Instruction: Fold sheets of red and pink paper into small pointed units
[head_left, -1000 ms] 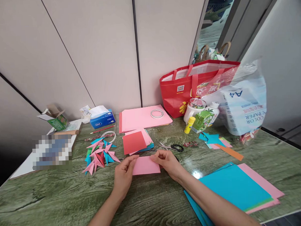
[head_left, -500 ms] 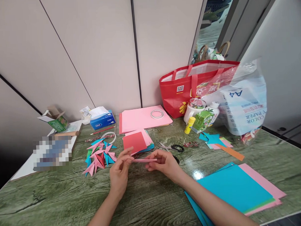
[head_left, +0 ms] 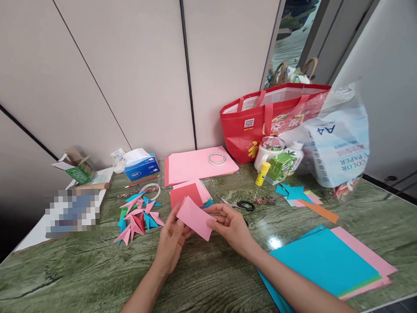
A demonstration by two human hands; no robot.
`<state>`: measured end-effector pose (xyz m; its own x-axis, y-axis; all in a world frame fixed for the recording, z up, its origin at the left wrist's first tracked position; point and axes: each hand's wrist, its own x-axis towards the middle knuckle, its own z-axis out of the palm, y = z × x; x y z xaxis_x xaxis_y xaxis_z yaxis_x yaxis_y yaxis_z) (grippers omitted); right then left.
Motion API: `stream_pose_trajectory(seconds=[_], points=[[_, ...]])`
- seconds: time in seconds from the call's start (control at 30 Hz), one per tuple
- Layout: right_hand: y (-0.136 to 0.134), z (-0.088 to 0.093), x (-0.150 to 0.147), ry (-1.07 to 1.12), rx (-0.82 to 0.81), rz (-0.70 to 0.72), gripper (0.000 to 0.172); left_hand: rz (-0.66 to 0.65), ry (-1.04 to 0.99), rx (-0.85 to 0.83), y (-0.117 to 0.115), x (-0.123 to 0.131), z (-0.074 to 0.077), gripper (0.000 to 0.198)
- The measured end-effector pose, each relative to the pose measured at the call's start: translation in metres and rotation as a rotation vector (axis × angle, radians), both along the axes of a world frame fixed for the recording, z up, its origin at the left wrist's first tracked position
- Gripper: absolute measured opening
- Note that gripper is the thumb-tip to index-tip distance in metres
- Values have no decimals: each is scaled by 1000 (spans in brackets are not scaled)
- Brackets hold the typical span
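Note:
A pink sheet of paper (head_left: 194, 217), which looks folded into a rectangle, is held above the table with its broad face tilted up. My left hand (head_left: 172, 237) grips its left side, thumb in front and fingers behind. At the right end, my right hand (head_left: 228, 224) pinches it between thumb and fingers. Just behind the hands lies a stack of small square papers with a red sheet (head_left: 185, 194) on top. Scissors with black handles (head_left: 246, 205) rest beyond my right hand. Left of my left hand is a pile of folded paper pieces (head_left: 138, 218) in pink, blue, red and green.
Large blue and pink sheets (head_left: 321, 262) lie under my right forearm. Behind are a pink paper stack (head_left: 195, 164) with a tape roll, a tissue box (head_left: 142, 167), a glue stick (head_left: 263, 173), a red bag (head_left: 245, 128) and a plastic paper pack (head_left: 338, 143). Blue scraps (head_left: 293, 192) lie at right.
The pink paper was seen edge-on between both hands. It has been turned so that its broad face shows, slanting down to the right. Both hands still hold it.

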<state>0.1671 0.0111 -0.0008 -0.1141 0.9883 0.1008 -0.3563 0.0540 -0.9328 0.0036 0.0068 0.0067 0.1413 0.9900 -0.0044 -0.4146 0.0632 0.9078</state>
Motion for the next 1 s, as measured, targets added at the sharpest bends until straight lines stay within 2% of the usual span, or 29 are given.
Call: stream_pose_trajectory(seconds=[0.07, 0.2, 0.37, 0.7, 0.87, 1.0], points=[[0, -2, -2, -29, 18, -14, 27, -73, -43, -48, -1, 2, -2, 42], [-1, -5, -3, -86, 25, -49, 25, -60, -95, -102, 0, 4, -1, 46], [-2, -6, -4, -118, 9, -72, 30, -21, 12, -149, -1, 6, 3, 18], [0, -3, 0, -120, -125, -60, 27, -55, 10, -238, -2, 4, 3, 25], [-1, -4, -1, -278, -14, -53, 27, -27, 78, -235, -2, 6, 0, 25], [-2, -7, -4, -273, -26, 49, 35, -30, 42, -186, -4, 9, 1, 20]])
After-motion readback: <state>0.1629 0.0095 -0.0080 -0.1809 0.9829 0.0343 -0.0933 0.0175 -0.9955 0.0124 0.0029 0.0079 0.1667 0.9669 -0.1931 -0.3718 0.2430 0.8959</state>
